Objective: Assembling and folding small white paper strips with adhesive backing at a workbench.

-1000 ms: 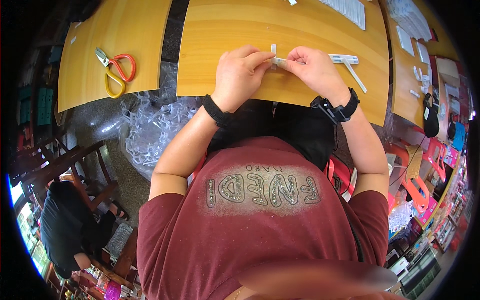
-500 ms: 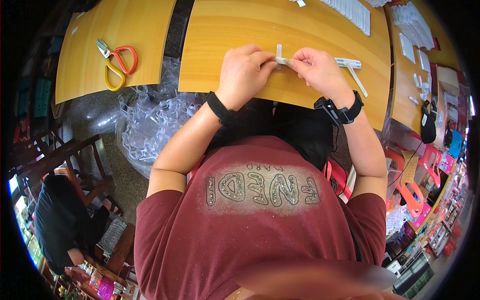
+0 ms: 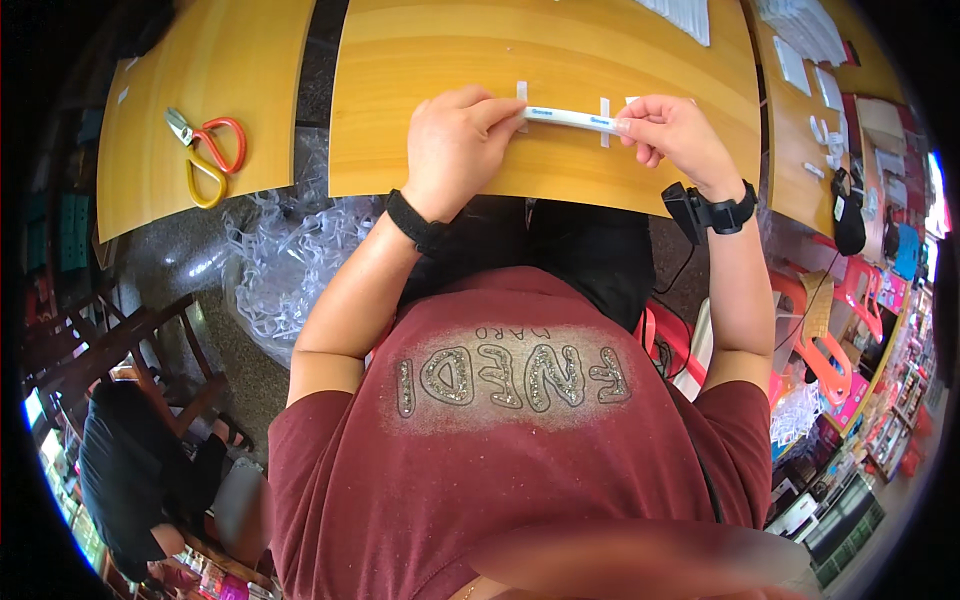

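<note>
From my remote seat, the biggest thing in view is the yellow wooden surface (image 3: 450, 150), with a second one of the same kind to the left carrying scissors (image 3: 205, 150) with orange and yellow handles. A heap of clear plastic wrapping (image 3: 280, 260) sits on the floor between them. Further right, flat white packets (image 3: 800, 45) lie on another tabletop. Then the 2 hands: the left hand (image 3: 455, 150) is closed in a pinch on the left end of a thin white strip (image 3: 572, 119), and the right hand (image 3: 672, 135) pinches its right end, fingers curled. The strip's long axis runs left to right, nearly level, just above the surface near its front edge. Neither hand is nearer; each has 1 end. 2 short white tabs (image 3: 604, 108) lie just behind it.
</note>
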A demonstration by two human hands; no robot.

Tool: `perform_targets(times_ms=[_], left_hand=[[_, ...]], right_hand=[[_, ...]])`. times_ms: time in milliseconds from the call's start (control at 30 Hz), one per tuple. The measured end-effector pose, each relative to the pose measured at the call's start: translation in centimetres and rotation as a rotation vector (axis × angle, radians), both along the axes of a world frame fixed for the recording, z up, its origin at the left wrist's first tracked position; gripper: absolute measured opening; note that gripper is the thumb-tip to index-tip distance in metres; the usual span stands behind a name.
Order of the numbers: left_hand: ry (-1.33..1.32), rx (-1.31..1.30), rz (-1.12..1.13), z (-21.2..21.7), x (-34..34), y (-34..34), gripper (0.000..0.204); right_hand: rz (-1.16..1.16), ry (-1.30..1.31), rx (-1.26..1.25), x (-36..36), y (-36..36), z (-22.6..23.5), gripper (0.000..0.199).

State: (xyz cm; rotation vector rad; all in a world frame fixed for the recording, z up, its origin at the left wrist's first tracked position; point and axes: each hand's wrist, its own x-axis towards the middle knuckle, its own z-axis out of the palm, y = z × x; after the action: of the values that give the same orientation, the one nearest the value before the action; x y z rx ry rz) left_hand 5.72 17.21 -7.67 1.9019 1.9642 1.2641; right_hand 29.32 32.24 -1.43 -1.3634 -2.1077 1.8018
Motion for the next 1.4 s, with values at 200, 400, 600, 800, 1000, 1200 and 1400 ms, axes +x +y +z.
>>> perform_targets(times_ms=[200,400,600,800,1000,1200,1400], left_hand=[[0.009,0.002,-0.009,0.0,0.0,0.2,0.014],[0.013,-0.07,-0.003,0.1,0.2,-0.1,0.017],[0.021,-0.063,-0.006,1.3,0.5,0.4,0.023],[0.073,-0.094,-0.08,0.5,0.6,1.1,0.024],[0.14,-0.012,-0.054,0.9,1.6,1.6,0.019],[0.239,-0.058,-0.126,1.2,3.2,2.7,0.018],[0.201,-0.119,-0.12,1.4,3.0,2.1,0.022]], right_hand=[[-0.009,-0.071,0.07,0.4,0.0,-1.0,0.019],[-0.032,-0.175,0.143,0.3,-0.1,-1.6,0.026],[-0.019,-0.183,0.145,0.5,-0.6,-1.6,0.026],[0.142,0.063,0.67,0.0,-2.1,-2.3,0.029],[0.203,0.105,0.834,-0.2,-2.5,-2.9,0.018],[0.234,0.112,0.998,-0.6,-2.9,-3.7,0.016],[-0.061,0.004,0.908,2.7,-1.6,-1.9,0.022]])
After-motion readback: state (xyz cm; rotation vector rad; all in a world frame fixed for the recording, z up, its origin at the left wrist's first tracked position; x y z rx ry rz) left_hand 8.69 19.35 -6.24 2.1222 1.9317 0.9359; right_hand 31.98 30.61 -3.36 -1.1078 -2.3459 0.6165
